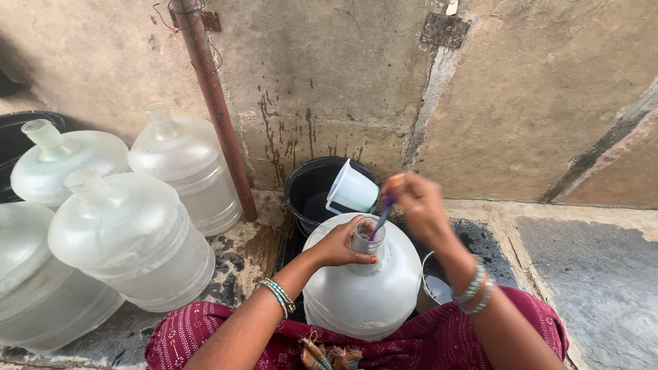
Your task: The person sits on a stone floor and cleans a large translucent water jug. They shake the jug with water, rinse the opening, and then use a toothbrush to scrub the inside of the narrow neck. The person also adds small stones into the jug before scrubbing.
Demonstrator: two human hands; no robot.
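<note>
Large translucent water jug upright between the knees, left hand clasped round its neck, right hand pinching a thin purple brush dipped into the mouth; likely bulky, wet-slick, stiff-walled, best gripped at the neck; black bucket with white mug just behind, more jugs at left

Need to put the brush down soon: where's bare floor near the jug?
Bare grey floor lies right of the right hand. Left is crowded with big jugs; behind the held jug sits the black bucket.
</note>
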